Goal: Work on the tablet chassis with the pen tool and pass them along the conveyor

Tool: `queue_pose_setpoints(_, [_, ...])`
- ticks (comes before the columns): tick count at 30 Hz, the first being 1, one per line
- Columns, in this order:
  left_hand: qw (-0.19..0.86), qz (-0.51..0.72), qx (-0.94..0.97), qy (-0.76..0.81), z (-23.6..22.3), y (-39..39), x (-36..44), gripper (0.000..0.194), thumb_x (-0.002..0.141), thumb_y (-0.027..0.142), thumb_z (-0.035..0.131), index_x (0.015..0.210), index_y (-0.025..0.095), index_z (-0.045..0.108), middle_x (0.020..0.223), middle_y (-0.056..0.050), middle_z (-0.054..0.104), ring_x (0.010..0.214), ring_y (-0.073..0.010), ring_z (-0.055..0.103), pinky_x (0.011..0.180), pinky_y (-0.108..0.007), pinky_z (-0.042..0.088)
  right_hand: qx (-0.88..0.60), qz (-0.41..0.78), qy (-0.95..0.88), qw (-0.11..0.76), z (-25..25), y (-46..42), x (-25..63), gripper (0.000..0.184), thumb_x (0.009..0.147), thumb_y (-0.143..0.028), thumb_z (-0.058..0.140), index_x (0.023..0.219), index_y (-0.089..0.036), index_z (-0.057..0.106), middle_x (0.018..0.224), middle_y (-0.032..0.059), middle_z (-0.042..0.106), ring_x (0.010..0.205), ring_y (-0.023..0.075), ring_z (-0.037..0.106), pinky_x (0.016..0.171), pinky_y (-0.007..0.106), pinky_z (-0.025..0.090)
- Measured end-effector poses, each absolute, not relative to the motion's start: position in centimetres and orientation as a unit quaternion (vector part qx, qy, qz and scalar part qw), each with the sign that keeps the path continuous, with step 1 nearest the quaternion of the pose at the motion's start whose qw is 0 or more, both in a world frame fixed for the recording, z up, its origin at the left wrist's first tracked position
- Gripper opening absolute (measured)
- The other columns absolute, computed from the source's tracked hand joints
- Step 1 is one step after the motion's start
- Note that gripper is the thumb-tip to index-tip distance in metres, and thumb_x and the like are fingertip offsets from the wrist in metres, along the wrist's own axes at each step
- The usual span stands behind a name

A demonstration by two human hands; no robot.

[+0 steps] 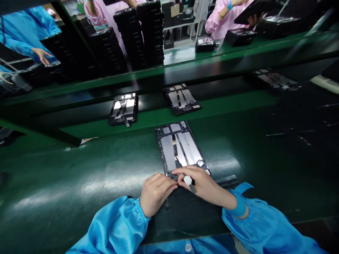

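An opened tablet (184, 146) lies in front of me on the green work surface, its silver battery panels and dark ribbon cables exposed. My left hand (158, 190) is closed at its near edge, thumb and fingertips pressed together; what they pinch, if anything, is hidden. Across from it my right hand (200, 181) is closed too, its index finger stretched over the tablet's near end. A small grey piece with a white end (188, 180) pokes out between its thumb and palm. Whether that piece is loose or joined to the tablet, I cannot tell.
Beyond lie two more opened tablets, one at left (123, 108) and one at centre (182, 98); another (277, 78) is farther right. Tall stacks of black trays (140, 35) stand behind a green rail (87, 84). Co-workers in pink and blue sleeves work there.
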State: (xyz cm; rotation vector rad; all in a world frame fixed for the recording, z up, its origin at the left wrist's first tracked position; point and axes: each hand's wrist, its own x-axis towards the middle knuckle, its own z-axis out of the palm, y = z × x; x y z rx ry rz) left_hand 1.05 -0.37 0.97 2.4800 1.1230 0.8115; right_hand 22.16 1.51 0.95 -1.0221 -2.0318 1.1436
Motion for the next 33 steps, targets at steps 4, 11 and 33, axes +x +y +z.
queue_pose_setpoints(4, [0.219,0.274,0.829,0.435,0.7,-0.4,1.1,0.013,0.091,0.029,0.058,0.09,0.02,0.067,0.084,-0.002,0.061,0.079,-0.0107,0.053,0.069,-0.021,0.043,-0.392,0.438,-0.751,0.302,1.0,1.4,22.1,0.025,0.092,-0.019,0.057,0.116,-0.022,0.06,0.091,0.0023,0.068,0.092,0.0175,0.062,0.084,0.029,0.047])
queue_pose_setpoints(11, [0.202,0.256,0.831,0.45,0.3,-0.9,1.3,0.01,0.092,0.027,0.057,0.09,0.02,0.064,0.084,-0.001,0.057,0.08,-0.0113,0.051,0.07,-0.023,0.041,-0.362,0.367,-0.786,0.341,-0.2,0.9,21.9,0.031,0.092,-0.01,0.049,0.12,-0.021,0.056,0.091,0.0045,0.066,0.086,0.0187,0.059,0.077,0.031,0.047])
queue_pose_setpoints(33, [-0.024,0.16,0.931,0.326,0.6,-1.5,-1.2,0.035,0.099,0.016,0.037,0.128,0.021,0.056,0.115,-0.004,0.059,0.09,-0.0147,0.051,0.071,-0.028,0.044,-0.35,0.35,-0.802,0.336,-0.8,0.7,21.9,0.061,0.079,0.007,0.042,0.132,-0.022,0.048,0.094,0.0056,0.065,0.086,0.0199,0.059,0.074,0.033,0.052])
